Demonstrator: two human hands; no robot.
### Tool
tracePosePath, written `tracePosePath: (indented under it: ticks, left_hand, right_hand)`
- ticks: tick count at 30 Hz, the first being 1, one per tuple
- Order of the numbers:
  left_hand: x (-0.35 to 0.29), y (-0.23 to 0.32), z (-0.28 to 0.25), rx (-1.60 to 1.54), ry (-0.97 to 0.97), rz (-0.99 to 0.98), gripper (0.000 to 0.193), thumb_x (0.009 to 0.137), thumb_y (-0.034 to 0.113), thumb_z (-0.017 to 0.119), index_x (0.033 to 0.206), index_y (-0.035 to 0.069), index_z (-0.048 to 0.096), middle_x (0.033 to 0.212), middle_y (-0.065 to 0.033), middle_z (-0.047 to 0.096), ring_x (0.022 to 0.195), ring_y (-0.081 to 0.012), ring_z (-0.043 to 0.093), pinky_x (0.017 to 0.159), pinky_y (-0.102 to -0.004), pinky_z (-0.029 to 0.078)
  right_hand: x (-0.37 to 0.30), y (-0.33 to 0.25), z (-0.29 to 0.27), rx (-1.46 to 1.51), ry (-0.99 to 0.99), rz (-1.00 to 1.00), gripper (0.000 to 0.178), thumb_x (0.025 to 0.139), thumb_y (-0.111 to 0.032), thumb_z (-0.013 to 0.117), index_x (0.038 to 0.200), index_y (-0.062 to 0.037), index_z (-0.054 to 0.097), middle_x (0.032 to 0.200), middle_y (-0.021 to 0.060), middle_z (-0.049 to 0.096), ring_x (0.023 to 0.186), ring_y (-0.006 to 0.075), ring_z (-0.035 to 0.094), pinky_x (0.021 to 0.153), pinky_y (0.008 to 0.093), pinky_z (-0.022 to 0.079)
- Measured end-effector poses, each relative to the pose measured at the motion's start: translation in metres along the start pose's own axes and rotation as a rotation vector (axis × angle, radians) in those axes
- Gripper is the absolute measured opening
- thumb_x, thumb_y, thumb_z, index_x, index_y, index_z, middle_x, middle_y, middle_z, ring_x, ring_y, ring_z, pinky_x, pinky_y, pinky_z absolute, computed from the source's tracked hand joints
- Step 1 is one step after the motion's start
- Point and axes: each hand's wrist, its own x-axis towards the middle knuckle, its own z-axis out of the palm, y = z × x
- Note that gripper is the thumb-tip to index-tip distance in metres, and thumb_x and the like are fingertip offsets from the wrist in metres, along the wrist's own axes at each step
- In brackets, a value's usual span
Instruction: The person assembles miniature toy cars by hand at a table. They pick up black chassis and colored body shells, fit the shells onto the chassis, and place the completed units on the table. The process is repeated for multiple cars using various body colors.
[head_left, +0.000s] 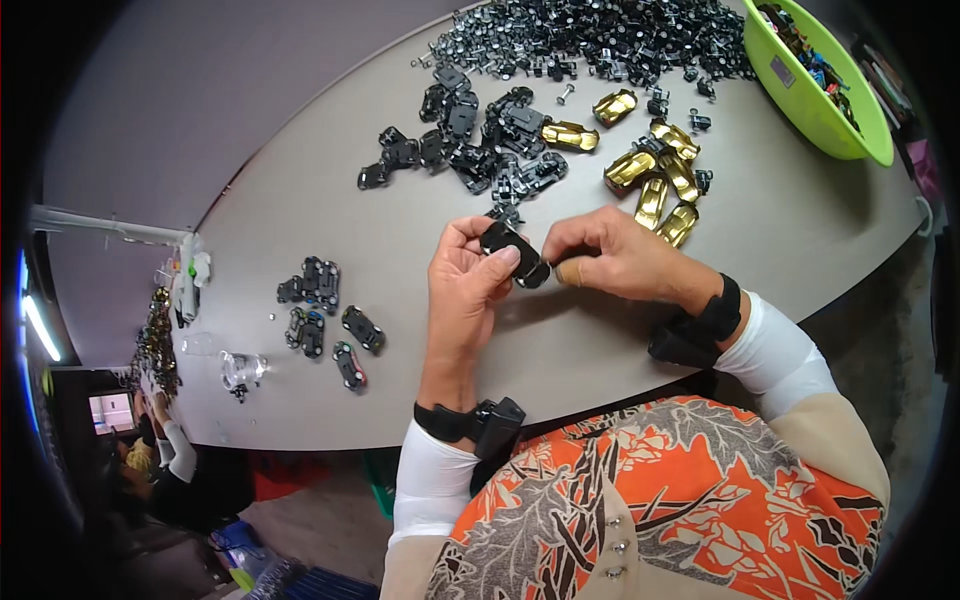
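My left hand (467, 272) grips a toy car (515, 255) between thumb and fingers, with its black underside turned up. Close against the car's right end, my right hand (615, 255) has thumb and forefinger pinched together. A tan wrap covers the tip of one of its digits. Whatever sits in that pinch is too small to make out. Just beyond my hands lie black car undersides (520, 130) in a loose heap. Several gold toy car bodies (630, 170) are scattered to the right of it.
A large pile of small wheel-and-axle parts (600, 40) covers the far side of the table (400, 240). At the far right stands a green basin (820, 90) with mixed pieces. Several toy cars (313, 283) and a clear cup (240, 370) lie left. Another person (170, 455) works at the far left.
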Motion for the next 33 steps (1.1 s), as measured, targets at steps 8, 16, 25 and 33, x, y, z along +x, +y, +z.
tracePosePath:
  ticks: [8,16,25,33]
  left_hand:
    - [-0.003,0.002,0.009,-0.108,-0.083,-0.102,0.023,0.08,0.004,0.061,0.102,0.0,0.055,0.081,-0.0081,0.062,0.07,-0.015,0.063,0.062,-0.0255,0.052]
    - [-0.009,-0.006,0.009,0.184,-0.204,-0.06,0.026,0.078,0.015,0.066,0.098,0.0,0.057,0.078,-0.0056,0.06,0.062,-0.0109,0.058,0.052,-0.0212,0.047]
    - [-0.013,-0.002,0.014,0.34,-0.193,-0.122,0.018,0.08,0.006,0.062,0.096,0.0,0.058,0.074,-0.0004,0.057,0.055,-0.0051,0.052,0.049,-0.0176,0.042]
    - [-0.018,-0.005,0.016,0.558,-0.128,-0.045,0.011,0.078,0.001,0.059,0.089,0.0,0.058,0.066,0.0012,0.054,0.052,-0.0039,0.049,0.046,-0.0184,0.039]
  right_hand:
    - [0.0,-0.001,-0.011,0.271,0.168,-0.074,0.002,0.074,0.0,0.058,0.076,-0.0013,0.058,0.074,-0.0001,0.056,0.059,0.0066,0.052,0.053,0.0207,0.044]
    - [-0.002,-0.004,-0.01,0.305,0.103,-0.114,0.006,0.075,-0.005,0.064,0.079,-0.0022,0.06,0.071,-0.0016,0.057,0.057,0.0038,0.052,0.048,0.0186,0.042]
    - [-0.003,-0.007,-0.007,0.031,0.04,0.114,0.008,0.074,-0.008,0.061,0.078,-0.0011,0.062,0.06,0.0013,0.056,0.053,0.0066,0.049,0.049,0.0232,0.038]
    - [0.0,0.003,0.01,-0.34,0.164,-0.052,0.008,0.069,-0.004,0.058,0.075,0.0003,0.061,0.066,0.0175,0.059,0.061,0.0293,0.058,0.057,0.0351,0.045]
